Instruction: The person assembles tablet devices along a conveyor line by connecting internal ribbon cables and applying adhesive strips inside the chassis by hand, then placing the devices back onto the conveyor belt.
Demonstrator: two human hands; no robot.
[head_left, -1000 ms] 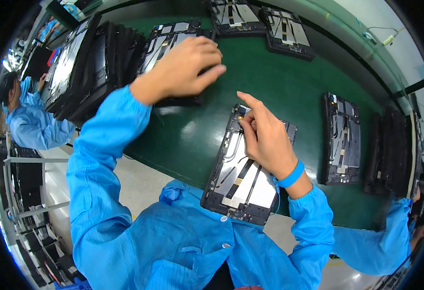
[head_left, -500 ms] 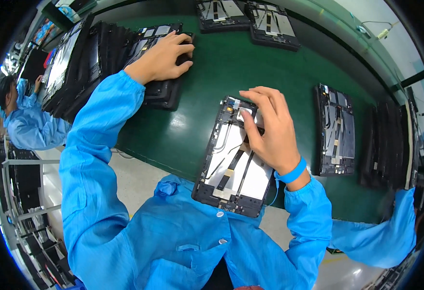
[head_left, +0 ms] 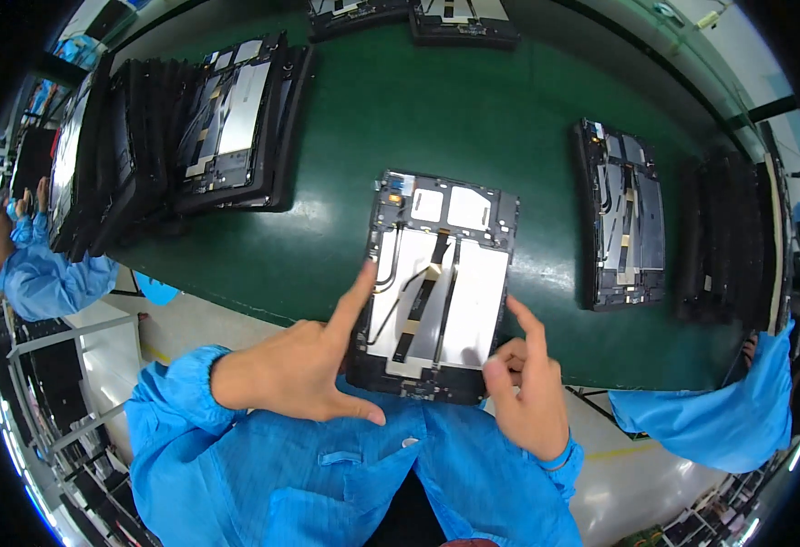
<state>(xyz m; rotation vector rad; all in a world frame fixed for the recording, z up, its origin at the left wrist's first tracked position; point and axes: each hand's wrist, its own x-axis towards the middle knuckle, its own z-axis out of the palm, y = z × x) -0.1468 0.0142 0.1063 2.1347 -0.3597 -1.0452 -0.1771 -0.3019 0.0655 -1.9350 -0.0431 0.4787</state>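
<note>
An opened tablet (head_left: 436, 292), its black frame, white panels and flat cables showing, lies at the near edge of the green table. Along its left edge is my left hand (head_left: 304, 365), open, forefinger stretched against the frame and thumb spread away below. My right hand (head_left: 529, 392) is at the lower right of the tablet. Its forefinger reaches up along the right edge, the thumb is by the lower corner, and the other fingers are partly curled. Neither hand is wrapped round the tablet.
Leaning stacks of opened tablets (head_left: 227, 118) stand at the left of the table (head_left: 354, 118). Two tablets (head_left: 462, 20) lie at the far edge. Right of me are another tablet (head_left: 623, 219) and a dark row of units (head_left: 728, 242). People in blue sit on both sides.
My left hand has left the stack at the left and come down beside the near tablet. My right hand has moved from the tablet's top to its lower right edge. The tablet stands straighter.
</note>
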